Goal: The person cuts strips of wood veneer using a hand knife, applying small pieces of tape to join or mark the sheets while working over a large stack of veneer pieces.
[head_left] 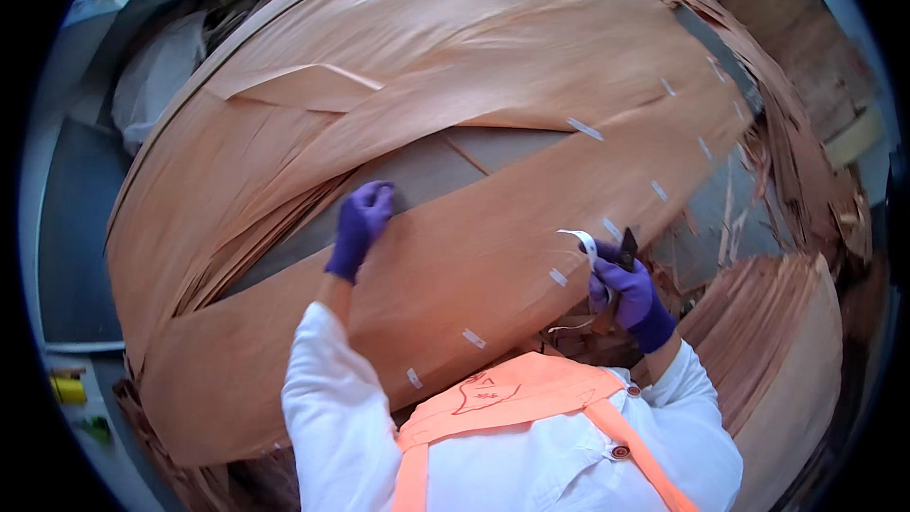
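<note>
A long brown wood veneer sheet (pixel 455 256) lies slanting across the worktop in front of me. My left hand (pixel 363 220), in a purple glove, is closed at the sheet's far edge, beside a gap of grey surface; whatever its fingers hold is hidden. At the sheet's near right edge my right hand (pixel 629 296), also gloved in purple, is closed around a knife (pixel 628 248) with a dark blade. A white tape strip (pixel 580 243) loops from the same hand. Short tape pieces (pixel 474 338) stick along the sheet's near edge.
More veneer sheets (pixel 531 28) cover the far side, with a lifted flap (pixel 303 87) at left. A tape piece (pixel 585 129) bridges the gap's right end. Veneer scraps (pixel 801 123) hang along the right side. A veneer stack (pixel 758 341) stands at lower right.
</note>
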{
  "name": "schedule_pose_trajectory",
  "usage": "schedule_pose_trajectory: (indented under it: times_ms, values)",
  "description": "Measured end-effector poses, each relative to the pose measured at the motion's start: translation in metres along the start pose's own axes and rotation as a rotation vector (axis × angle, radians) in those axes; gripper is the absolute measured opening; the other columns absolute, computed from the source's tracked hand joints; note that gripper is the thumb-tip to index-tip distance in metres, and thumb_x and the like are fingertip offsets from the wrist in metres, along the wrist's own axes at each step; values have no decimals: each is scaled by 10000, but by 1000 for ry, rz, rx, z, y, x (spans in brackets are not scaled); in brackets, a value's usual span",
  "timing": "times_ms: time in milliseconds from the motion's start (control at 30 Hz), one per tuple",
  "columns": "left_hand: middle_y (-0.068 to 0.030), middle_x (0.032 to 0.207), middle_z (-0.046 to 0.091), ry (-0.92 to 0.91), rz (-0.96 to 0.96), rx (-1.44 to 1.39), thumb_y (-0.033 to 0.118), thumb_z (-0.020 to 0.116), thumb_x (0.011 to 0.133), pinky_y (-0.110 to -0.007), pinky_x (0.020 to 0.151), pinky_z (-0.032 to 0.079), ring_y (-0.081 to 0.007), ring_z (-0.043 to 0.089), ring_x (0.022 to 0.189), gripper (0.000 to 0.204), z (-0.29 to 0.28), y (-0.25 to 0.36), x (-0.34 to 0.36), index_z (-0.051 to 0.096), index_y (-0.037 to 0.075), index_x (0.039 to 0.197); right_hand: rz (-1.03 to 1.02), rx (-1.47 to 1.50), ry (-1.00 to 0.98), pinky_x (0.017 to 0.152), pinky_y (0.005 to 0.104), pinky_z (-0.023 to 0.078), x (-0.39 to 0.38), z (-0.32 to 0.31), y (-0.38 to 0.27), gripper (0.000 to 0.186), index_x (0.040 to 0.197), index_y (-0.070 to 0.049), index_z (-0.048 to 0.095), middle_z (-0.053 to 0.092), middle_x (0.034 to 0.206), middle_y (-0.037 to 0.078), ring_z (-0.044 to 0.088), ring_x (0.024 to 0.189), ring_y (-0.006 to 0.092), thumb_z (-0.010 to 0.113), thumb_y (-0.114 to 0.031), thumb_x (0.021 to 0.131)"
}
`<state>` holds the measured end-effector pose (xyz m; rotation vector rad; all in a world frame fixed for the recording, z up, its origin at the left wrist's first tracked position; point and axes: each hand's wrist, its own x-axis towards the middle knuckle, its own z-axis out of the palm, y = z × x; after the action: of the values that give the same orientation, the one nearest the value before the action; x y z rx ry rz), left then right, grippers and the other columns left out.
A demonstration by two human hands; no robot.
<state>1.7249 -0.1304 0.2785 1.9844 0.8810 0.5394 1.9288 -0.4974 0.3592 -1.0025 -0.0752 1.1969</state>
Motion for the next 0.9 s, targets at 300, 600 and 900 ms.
schedule_pose_trajectory:
  times_ms: [300,600,900]
  values:
    - [-159,1102,554,443,273,823,196,526,815,-485,782,446,-371,528,976,405,46,36,39,516,71,1201,20,-8,0,526,220,481,25,-13,5,341,1198,6,512,601,686,47,595,601,115,553,-119,884]
    - [-246,1173,520,442,487,725,134,558,798,-481,887,419,-423,489,1074,466,38,62,90,498,46,1253,44,-6,59,523,226,463,35,-27,2,331,1186,3,523,600,697,45,584,593,121,554,-126,882]
    - [-108,1330,455,298,549,591,133,582,750,-447,964,376,-346,439,1205,205,18,33,142,644,168,942,23,-61,125,535,228,452,38,-33,7,287,1149,0,560,599,678,39,574,570,119,549,-114,886]
